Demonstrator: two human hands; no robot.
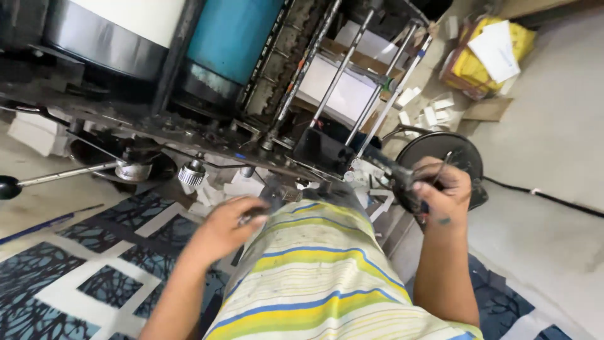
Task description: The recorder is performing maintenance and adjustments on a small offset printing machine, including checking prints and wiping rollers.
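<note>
Both my hands are on the press's front controls

My left hand (229,223) clenches around a small dark handle (261,213) at the machine's front edge, and my right hand (443,192) is closed on a black lever (402,182) just in front of the round black handwheel (450,157). To do this well I judge that I should keep both grips firm, move the two together slowly, and keep my striped shirt (321,277) clear of the blue roller (233,34) and chain.
</note>
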